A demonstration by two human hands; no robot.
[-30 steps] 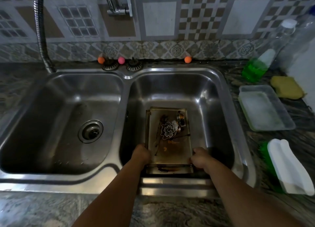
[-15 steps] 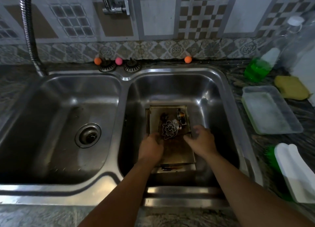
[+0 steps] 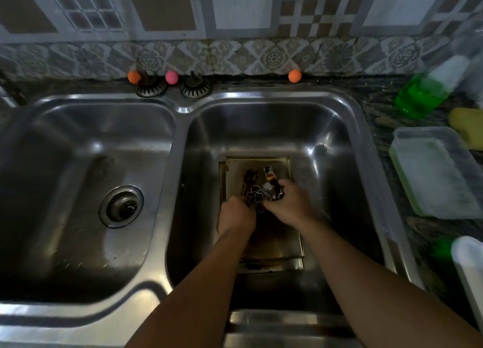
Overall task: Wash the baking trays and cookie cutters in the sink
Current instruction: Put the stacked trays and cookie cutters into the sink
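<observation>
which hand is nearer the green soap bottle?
Right. The right hand is in the right basin on the cookie cutters, bottle-side; the left hand is beside it, farther from the green soap bottle.

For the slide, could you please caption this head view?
Both hands gather cookie cutters on baking trays in the right sink basin.

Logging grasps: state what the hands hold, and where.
Both hands, left and right, close on the cookie cutters from either side; exact contact hidden.

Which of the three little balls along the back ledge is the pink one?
The middle ball, between the two sink strainers; the balls at either end are orange.
</observation>
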